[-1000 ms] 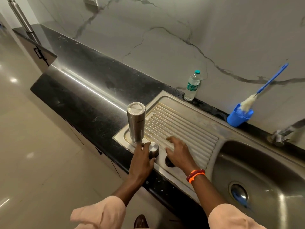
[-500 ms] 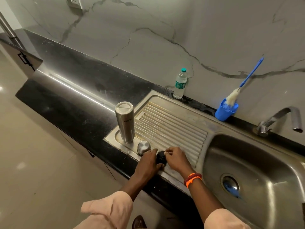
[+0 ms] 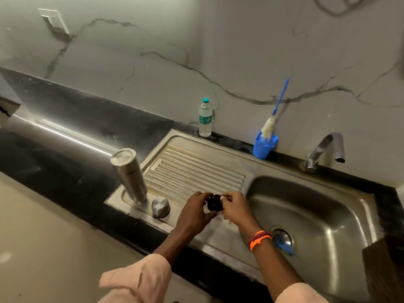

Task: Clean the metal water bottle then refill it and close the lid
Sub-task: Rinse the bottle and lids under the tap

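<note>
Steel drainboard (image 3: 196, 171), left hand (image 3: 193, 212) and right hand (image 3: 235, 207) raised, both grips pinching black part (image 3: 214, 203), perhaps stopper

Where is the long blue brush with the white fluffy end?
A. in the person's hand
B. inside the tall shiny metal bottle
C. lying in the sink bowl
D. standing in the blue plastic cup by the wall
D: the long blue brush with the white fluffy end stands in the blue plastic cup against the wall.

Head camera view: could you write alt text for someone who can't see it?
Two hands, left hand and right hand, hold a small black stopper over a steel draining board. A metal bottle stands inverted beside its metal cap; the sink basin lies right.
</note>
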